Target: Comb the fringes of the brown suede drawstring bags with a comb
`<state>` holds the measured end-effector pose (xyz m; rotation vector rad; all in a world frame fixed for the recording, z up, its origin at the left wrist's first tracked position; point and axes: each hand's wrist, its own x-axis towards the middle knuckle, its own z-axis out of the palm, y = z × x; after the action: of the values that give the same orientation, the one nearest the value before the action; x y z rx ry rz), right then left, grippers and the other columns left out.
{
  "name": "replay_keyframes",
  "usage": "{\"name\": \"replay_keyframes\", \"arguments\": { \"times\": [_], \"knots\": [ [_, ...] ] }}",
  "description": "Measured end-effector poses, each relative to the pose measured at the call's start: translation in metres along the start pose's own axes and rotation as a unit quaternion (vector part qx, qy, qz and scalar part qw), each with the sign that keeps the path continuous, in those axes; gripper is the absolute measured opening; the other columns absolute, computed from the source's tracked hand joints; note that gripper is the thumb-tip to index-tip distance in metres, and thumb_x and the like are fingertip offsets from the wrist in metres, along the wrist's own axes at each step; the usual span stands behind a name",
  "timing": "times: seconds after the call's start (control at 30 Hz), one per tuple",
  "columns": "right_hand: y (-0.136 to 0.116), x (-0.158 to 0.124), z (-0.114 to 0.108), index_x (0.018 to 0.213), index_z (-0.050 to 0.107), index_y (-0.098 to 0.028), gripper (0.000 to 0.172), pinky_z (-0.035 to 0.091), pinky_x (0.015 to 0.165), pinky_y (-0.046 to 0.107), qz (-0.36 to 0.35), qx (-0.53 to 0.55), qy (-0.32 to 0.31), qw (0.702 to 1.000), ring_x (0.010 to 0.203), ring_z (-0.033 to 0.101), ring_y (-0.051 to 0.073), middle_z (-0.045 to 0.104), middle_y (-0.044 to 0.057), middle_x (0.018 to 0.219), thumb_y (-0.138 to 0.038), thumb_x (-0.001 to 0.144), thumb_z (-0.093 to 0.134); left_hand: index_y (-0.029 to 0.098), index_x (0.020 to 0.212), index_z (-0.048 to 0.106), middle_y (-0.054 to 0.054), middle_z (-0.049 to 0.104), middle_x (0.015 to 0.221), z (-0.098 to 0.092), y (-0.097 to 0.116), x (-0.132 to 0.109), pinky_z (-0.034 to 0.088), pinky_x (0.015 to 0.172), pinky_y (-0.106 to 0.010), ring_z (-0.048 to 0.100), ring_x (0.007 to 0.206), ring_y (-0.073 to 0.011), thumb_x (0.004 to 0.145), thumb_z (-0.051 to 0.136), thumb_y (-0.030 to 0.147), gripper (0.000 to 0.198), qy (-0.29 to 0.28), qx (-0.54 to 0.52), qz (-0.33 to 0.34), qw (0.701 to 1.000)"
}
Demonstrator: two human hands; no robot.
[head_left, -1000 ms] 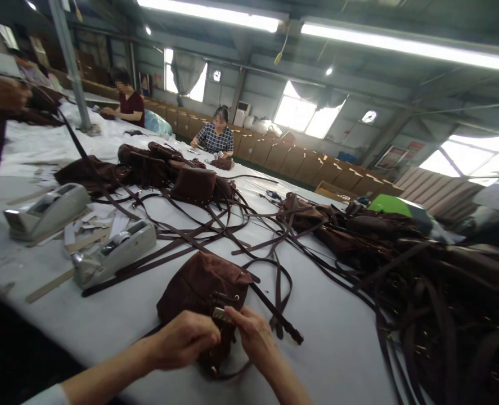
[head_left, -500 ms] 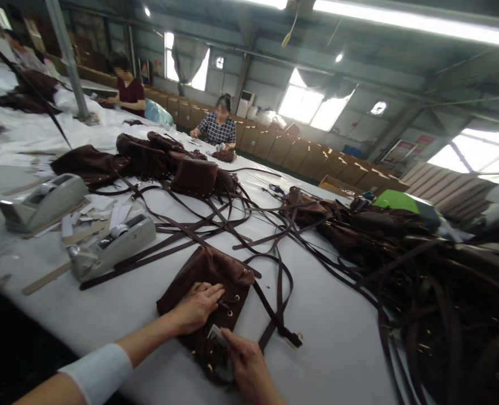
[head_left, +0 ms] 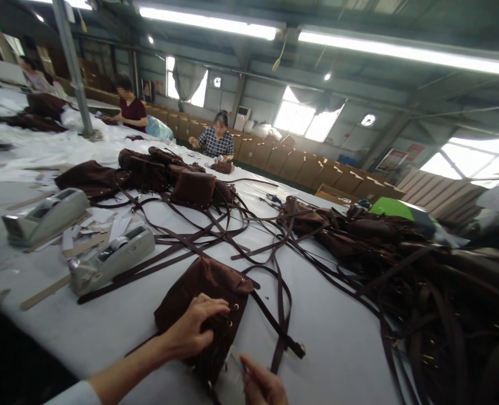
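Observation:
A dark brown bag (head_left: 190, 287) with metal eyelets lies on the white table in front of me. My left hand (head_left: 194, 326) is on top of it, fingers bent and closed on the bag's material beside the eyelets. Just off the bag's lower right edge is my right hand (head_left: 261, 382), partly cut off by the bottom of the picture. Its thumb and fingers are pinched on something thin. A pale, translucent piece (head_left: 233, 363) shows at those fingertips, too blurred to name. A dark strap with a buckle (head_left: 297, 349) runs out to the right of the bag.
Two grey tape dispensers (head_left: 112, 259) stand at the left among paper scraps. More brown bags (head_left: 194, 188) and tangled straps (head_left: 226, 225) lie beyond. A big heap of bags (head_left: 435, 304) fills the right side. Other people (head_left: 217, 140) sit across the table (head_left: 329, 337).
My right hand has drawn back down and right from the bag, where it held a pale, flat piece against it. My left hand's fingers have bent and moved slightly towards the eyelets.

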<state>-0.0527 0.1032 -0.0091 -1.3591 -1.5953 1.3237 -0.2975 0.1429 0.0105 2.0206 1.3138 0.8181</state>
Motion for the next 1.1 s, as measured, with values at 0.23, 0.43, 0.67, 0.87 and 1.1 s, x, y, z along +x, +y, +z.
{"name": "replay_keyframes", "arguments": {
  "times": [0.23,0.43,0.67,0.87,1.1],
  "knots": [
    [0.000,0.011,-0.031,0.122,0.066,-0.014,0.075,0.047,0.048,0.024,0.016,-0.063,0.131,0.989,0.049,0.053,0.015,0.058,0.000,0.056,-0.073,0.077,0.054,0.028,0.101,0.067,-0.009,0.041,0.147,0.051,0.012,-0.007,0.029,0.099,-0.069,0.032,0.130,-0.0424,0.076,0.073,0.031,0.026,-0.074,0.112,0.011,0.991],
    [0.011,0.012,-0.029,0.112,0.072,-0.024,0.051,0.055,0.082,0.028,-0.114,-0.225,0.090,0.963,0.096,0.069,0.024,0.075,0.008,0.103,-0.059,0.090,0.043,0.022,0.085,0.064,-0.003,0.064,0.119,0.049,-0.016,-0.029,0.038,0.101,-0.040,0.051,0.114,-0.0234,0.089,0.056,0.019,0.009,0.005,-0.040,0.078,0.996],
    [-0.016,0.047,0.013,0.127,0.062,-0.025,0.045,0.052,0.066,0.023,-0.176,-0.364,-0.011,0.915,0.073,0.069,0.017,0.073,0.006,0.084,-0.020,0.092,0.034,0.019,0.081,0.061,-0.004,0.069,0.097,0.030,-0.012,-0.045,0.043,0.089,-0.033,0.057,0.094,-0.0191,0.094,0.050,0.024,0.018,0.005,-0.070,0.125,0.990],
    [-0.021,0.052,0.033,0.120,0.065,-0.027,0.055,0.046,0.064,0.024,-0.144,-0.396,-0.100,0.901,0.073,0.068,0.019,0.073,0.006,0.082,-0.005,0.078,0.038,0.022,0.102,0.067,-0.005,0.068,0.102,0.017,-0.011,-0.011,0.045,0.095,-0.032,0.058,0.097,-0.0180,0.097,0.041,0.028,0.026,0.024,-0.127,-0.008,0.992],
    [-0.004,0.033,0.033,0.110,0.071,-0.015,0.041,0.043,0.058,0.023,-0.135,-0.255,-0.116,0.951,0.061,0.061,0.016,0.069,0.005,0.071,-0.029,0.093,0.036,0.025,0.106,0.070,-0.005,0.066,0.110,0.034,-0.040,0.001,0.043,0.100,-0.033,0.055,0.106,-0.0192,0.097,0.043,0.030,0.028,-0.025,-0.070,0.006,0.997]
  ]
}}
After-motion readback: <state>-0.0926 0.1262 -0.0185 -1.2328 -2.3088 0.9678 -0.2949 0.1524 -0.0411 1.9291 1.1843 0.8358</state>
